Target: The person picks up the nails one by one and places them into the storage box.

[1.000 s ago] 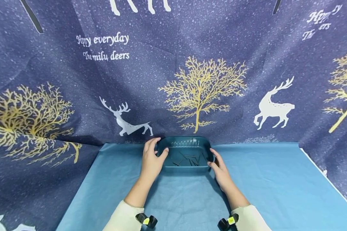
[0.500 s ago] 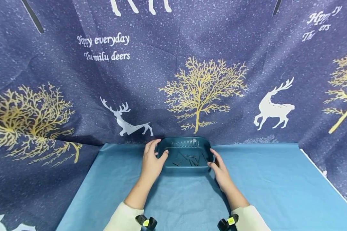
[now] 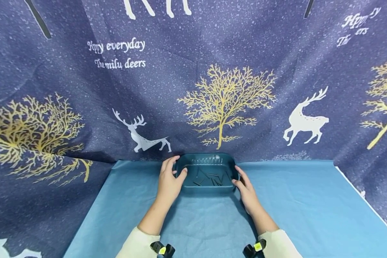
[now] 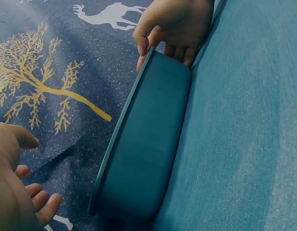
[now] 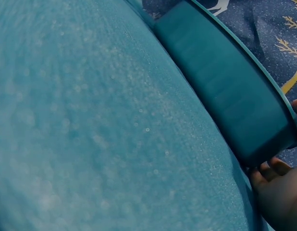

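Observation:
A teal rectangular plastic tub (image 3: 209, 189) sits at the back of the blue cloth. Inside its floor lie several thin, dark, nail-like pieces (image 3: 213, 175), scattered at different angles. My left hand (image 3: 170, 179) is at the tub's left end with thumb and fingers spread; in the left wrist view this hand (image 4: 18, 178) shows a gap to the tub wall and loosely bent fingers. At the opposite end my right hand (image 3: 247, 190) grips the tub, its thumb over the rim and its other fingers along the outside, low near the base in the right wrist view.
A blue cloth (image 3: 209, 222) covers the table. Directly behind the tub hangs a dark blue curtain (image 3: 193, 107) printed with deer and yellow trees. Both wrists carry small black cameras on straps, below cream sleeves (image 3: 138, 243).

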`<state>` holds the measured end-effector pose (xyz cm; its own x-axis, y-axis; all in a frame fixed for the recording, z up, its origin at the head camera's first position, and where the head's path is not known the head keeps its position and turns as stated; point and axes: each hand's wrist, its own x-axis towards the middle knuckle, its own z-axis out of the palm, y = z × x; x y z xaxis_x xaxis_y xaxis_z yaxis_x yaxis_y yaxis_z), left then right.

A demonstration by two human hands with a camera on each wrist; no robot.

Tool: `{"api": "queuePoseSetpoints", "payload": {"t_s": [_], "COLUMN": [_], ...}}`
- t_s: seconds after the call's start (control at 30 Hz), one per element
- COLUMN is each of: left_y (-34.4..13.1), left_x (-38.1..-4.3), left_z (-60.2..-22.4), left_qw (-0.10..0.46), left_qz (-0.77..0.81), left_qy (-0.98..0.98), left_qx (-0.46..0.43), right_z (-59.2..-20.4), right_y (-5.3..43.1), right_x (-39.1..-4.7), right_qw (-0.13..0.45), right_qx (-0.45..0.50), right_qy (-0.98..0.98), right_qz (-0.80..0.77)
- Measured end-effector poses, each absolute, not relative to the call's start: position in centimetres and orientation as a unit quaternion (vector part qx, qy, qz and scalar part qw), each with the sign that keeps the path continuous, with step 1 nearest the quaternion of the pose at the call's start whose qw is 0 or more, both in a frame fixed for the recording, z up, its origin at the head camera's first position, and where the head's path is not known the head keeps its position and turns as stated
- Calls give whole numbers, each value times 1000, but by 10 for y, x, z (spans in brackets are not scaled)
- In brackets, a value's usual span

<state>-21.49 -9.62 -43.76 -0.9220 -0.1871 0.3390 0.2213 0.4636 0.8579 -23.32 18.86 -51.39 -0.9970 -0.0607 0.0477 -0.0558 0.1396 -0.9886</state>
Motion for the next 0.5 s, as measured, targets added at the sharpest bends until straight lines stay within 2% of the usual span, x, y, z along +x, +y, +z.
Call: {"api": "queuePoseSetpoints", "payload": {"t_s": [0.5], "left_y": [-94], "left_x": [-205], "left_z": [-429], "left_qw": [231], "left_qz": [-502], "left_qy": [-833], "left_qx": [-30], "right_z": [-491], "right_y": [191], "right_x": [-233], "right_qw": [-67], "right_qx": [-31], "right_qy": [729], "right_qz": [-681]}}
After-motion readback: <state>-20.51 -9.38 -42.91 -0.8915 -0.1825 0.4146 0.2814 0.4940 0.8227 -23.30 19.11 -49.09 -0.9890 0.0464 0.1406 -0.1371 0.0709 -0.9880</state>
